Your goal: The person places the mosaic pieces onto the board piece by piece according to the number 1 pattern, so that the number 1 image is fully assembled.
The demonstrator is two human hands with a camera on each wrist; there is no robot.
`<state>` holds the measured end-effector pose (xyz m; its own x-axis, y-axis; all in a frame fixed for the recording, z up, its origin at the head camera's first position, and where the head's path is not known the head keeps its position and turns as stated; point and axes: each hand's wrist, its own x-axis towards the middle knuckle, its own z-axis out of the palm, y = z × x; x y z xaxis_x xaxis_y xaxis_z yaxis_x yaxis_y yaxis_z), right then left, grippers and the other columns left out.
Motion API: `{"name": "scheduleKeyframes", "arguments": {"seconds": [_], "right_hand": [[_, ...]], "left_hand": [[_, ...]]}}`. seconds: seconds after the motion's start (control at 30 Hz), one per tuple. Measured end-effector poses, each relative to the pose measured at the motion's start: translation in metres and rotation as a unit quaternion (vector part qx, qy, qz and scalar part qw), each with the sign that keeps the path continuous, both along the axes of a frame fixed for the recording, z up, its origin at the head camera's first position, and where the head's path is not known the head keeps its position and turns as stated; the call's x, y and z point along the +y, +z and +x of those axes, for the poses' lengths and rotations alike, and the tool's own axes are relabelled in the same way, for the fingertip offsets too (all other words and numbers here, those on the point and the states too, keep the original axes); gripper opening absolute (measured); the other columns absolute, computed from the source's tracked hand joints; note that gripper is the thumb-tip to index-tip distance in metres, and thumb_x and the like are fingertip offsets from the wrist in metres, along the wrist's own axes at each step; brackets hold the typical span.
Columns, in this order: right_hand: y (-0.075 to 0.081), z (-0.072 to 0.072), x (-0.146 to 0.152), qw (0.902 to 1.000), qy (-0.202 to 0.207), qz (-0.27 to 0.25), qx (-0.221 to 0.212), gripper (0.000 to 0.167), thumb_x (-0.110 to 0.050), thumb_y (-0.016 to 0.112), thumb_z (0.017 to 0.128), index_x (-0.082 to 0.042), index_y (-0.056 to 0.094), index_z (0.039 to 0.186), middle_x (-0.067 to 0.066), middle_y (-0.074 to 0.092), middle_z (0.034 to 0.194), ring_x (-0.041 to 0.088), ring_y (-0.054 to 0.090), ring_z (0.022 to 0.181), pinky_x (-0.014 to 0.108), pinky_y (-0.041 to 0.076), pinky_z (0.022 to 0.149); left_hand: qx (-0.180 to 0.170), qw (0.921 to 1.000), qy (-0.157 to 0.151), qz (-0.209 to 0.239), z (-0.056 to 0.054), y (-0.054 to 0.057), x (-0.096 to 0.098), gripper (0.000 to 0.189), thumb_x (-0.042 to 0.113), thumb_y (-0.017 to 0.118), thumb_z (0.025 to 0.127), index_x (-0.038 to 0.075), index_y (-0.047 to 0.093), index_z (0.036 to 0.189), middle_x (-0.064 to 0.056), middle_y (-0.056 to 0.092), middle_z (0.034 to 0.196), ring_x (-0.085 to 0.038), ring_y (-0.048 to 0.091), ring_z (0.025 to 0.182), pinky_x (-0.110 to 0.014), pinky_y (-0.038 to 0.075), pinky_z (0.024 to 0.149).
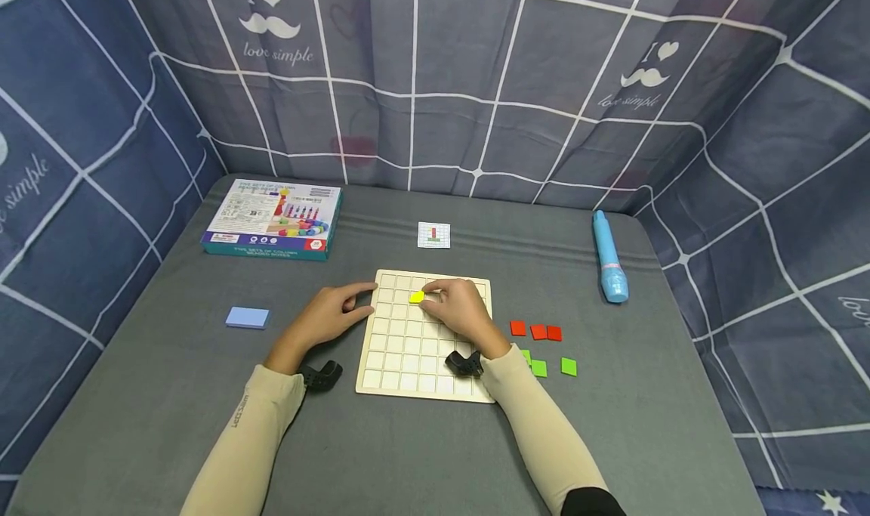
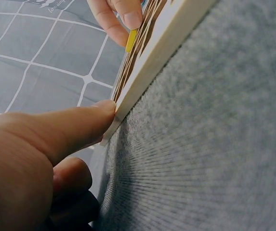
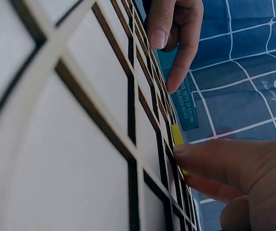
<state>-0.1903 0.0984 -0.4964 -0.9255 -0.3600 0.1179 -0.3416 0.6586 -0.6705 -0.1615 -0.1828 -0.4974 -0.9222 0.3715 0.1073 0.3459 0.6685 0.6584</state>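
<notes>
A pale wooden grid board (image 1: 390,384) lies on the grey tabletop, its square cells divided by raised ridges. Over one of its upper cells, my right hand (image 1: 462,308) pinches a small yellow square tile (image 1: 416,297) between thumb and fingers. The right wrist view shows that yellow tile (image 3: 177,134) tilted close to the grid. My left hand (image 1: 331,313) rests at the board's left edge, fingertips touching it. In the left wrist view its straight thumb (image 2: 87,120) presses on the board's side (image 2: 147,72).
Right of the board lie several red tiles (image 1: 518,328) and green tiles (image 1: 569,366). A pattern card (image 1: 433,235) sits beyond the board. Farther out are a boxed game (image 1: 272,220), a blue rectangular piece (image 1: 248,318) and a light-blue microphone-shaped object (image 1: 609,259). Curtains (image 1: 448,63) enclose the table.
</notes>
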Motion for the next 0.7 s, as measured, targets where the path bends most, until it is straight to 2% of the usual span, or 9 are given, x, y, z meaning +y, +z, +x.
{"name": "scheduleKeyframes", "arguments": {"seconds": [0.7], "right_hand": [[0.0005,0.0002,-0.0009,1.0000,-0.004,-0.006,0.003,0.022,-0.025,0.082,0.087,-0.012,0.080,0.105,-0.009,0.039,0.051,0.006,0.033,0.045,0.025,0.030,0.047]], "left_hand": [[-0.007,0.9999,0.008,-0.003,-0.0008,0.0008,0.0004,0.044,0.024,0.074,0.096,0.011,0.066,0.138,0.005,0.042,0.065,-0.011,0.036,0.057,-0.033,0.035,0.062]]}}
